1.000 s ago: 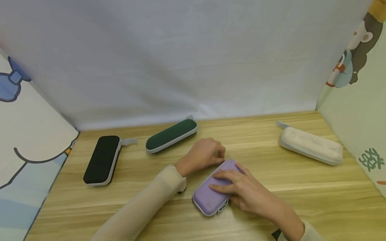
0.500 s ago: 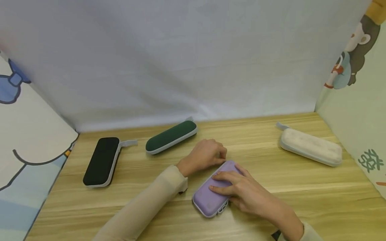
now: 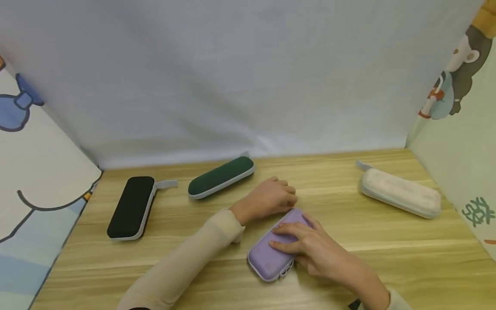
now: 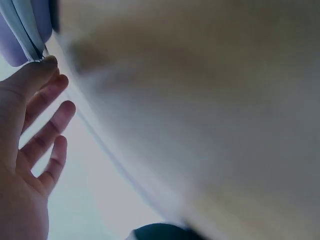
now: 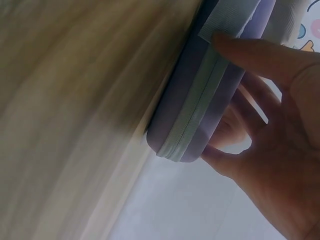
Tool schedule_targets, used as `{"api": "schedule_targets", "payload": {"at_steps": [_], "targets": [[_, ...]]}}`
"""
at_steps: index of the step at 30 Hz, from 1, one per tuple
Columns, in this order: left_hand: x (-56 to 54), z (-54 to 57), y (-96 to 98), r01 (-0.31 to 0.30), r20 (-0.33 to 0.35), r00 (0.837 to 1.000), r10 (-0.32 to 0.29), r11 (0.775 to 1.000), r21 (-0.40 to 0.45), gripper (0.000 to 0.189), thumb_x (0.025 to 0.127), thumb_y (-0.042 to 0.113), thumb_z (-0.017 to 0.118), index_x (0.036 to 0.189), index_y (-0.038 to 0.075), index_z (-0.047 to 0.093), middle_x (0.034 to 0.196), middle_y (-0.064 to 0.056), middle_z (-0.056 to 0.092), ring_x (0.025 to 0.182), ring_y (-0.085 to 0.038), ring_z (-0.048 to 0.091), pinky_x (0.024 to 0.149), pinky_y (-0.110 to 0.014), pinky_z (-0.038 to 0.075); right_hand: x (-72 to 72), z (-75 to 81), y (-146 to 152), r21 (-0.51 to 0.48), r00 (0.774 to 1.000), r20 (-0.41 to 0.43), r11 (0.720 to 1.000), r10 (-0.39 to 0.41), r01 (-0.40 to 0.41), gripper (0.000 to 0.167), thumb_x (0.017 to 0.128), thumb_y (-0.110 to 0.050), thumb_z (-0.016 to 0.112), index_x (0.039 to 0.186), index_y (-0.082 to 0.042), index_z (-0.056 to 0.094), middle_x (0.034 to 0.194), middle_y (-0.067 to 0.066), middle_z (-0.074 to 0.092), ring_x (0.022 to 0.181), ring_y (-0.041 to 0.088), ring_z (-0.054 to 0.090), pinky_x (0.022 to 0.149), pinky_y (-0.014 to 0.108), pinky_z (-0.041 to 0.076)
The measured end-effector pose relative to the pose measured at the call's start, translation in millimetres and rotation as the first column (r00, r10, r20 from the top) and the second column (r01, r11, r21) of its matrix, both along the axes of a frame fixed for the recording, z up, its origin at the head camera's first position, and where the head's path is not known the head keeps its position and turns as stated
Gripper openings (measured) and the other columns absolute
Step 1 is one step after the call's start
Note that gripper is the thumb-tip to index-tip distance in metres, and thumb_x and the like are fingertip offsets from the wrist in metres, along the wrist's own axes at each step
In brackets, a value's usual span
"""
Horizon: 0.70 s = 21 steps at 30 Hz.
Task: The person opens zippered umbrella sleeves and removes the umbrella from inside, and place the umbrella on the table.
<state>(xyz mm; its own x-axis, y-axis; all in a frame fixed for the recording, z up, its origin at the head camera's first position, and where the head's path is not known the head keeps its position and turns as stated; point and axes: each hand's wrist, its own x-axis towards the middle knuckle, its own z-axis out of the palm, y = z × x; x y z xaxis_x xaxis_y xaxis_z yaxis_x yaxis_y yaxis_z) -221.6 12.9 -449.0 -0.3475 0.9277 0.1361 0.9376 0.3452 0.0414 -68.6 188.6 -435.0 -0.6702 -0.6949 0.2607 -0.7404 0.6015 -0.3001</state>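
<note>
A lavender zippered hard case lies slanted on the wooden table, flat side up. My right hand grips it, fingers spread over the lid and thumb against the near side by the grey fabric loop. The grey zipper runs along that side and looks closed there. At the far end of the case, my left hand pinches the small zipper pull between thumb and index finger; its other fingers are loosely bent. From the head view, these left fingertips are mostly hidden behind the hand.
A black case with a grey strap lies at the left. Behind the left hand is a dark green case, and a cream case lies at the right. A white cloth hangs along the table's back edge.
My left hand has shifted slightly right around the far end of the lavender case, its wrist turning a little. The right hand and the case stay in place.
</note>
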Motion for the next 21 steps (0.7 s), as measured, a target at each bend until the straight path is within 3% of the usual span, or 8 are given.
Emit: {"api": "schedule_targets", "payload": {"at_steps": [3,9,13,17,21], "targets": [[-0.1,6.0,3.6,0.071,-0.112,0.991,-0.074,0.997,-0.029,0.02,0.105,0.024,0.063,0.086,0.026,0.068,0.089,0.011,0.062,0.084,-0.012,0.056,0.083,-0.03,0.042,0.2,-0.5,0.9,-0.007,1.0,-0.004,1.0,-0.001,0.001,0.055,0.082,-0.009,0.085,0.133,-0.027,0.074,0.143,0.001,0.065,0.135,0.021,0.059,0.108,0.076,0.037],[-1.7,18.5,9.4,0.135,-0.268,0.946,-0.18,0.975,-0.179,0.021,0.106,0.028,0.055,0.095,0.028,0.073,0.095,0.012,0.065,0.088,-0.011,0.059,0.088,-0.03,0.041,-0.8,-1.1,0.5,-0.016,1.0,-0.026,1.0,0.016,-0.016,0.056,0.081,-0.01,0.086,0.133,-0.026,0.074,0.142,0.001,0.065,0.134,0.021,0.06,0.107,0.076,0.037],[-4.1,23.6,13.3,0.172,-0.349,0.899,-0.263,0.947,-0.271,0.024,0.107,0.029,0.051,0.095,0.03,0.072,0.096,0.015,0.065,0.088,-0.011,0.058,0.087,-0.03,0.041,-1.1,-1.9,1.1,-0.015,0.999,-0.024,1.0,0.022,-0.023,0.056,0.082,-0.01,0.085,0.134,-0.027,0.073,0.142,0.0,0.065,0.134,0.021,0.06,0.108,0.075,0.037],[-6.2,24.9,16.9,0.223,-0.397,0.854,-0.337,0.926,-0.305,0.027,0.107,0.029,0.05,0.091,0.029,0.071,0.093,0.014,0.063,0.084,-0.011,0.058,0.085,-0.03,0.042,-1.0,-2.4,1.9,-0.016,0.999,-0.026,1.0,0.023,-0.023,0.057,0.081,-0.01,0.086,0.133,-0.027,0.074,0.142,0.0,0.065,0.134,0.021,0.06,0.107,0.075,0.037],[-7.2,22.3,15.5,0.229,-0.387,0.85,-0.356,0.913,-0.336,0.025,0.108,0.03,0.049,0.096,0.03,0.071,0.098,0.013,0.063,0.087,-0.011,0.059,0.084,-0.03,0.043,-1.3,-3.2,2.0,-0.024,1.0,-0.014,0.999,0.023,-0.024,0.057,0.081,-0.01,0.086,0.134,-0.028,0.074,0.142,0.0,0.065,0.133,0.021,0.06,0.108,0.075,0.036]]}}
